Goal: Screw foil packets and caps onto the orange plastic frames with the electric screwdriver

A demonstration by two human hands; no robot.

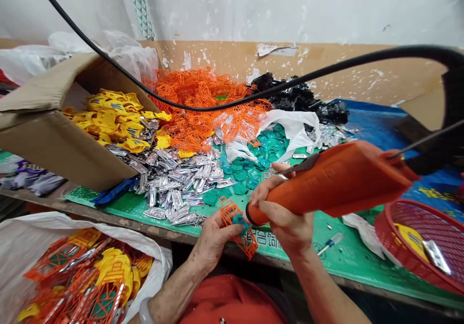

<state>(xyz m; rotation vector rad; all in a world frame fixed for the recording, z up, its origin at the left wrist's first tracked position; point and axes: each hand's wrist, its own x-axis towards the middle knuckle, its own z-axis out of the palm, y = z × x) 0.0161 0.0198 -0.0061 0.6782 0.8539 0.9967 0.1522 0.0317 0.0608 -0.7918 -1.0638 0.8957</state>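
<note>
Between the thumb and fingers of my left hand (215,239) is an orange plastic lattice piece (250,244) with a green transparent part on it. My right hand (286,220) is wrapped round an orange electric screwdriver (322,181), whose black nose points down at the lattice piece. The screwdriver's tip is hidden, so I cannot tell whether it touches. Just beyond my left hand lie shiny silver plates (177,186) in a heap and several green transparent pieces (241,174).
A black cable (232,104) arches across the view. Orange lattice pieces (195,101) and black parts (297,96) are heaped behind. Yellow parts (112,116) spill from a cardboard box (68,145). A white sack (152,246) holds assembled pieces. Rightward are a small screwdriver (333,241) and red basket (384,232).
</note>
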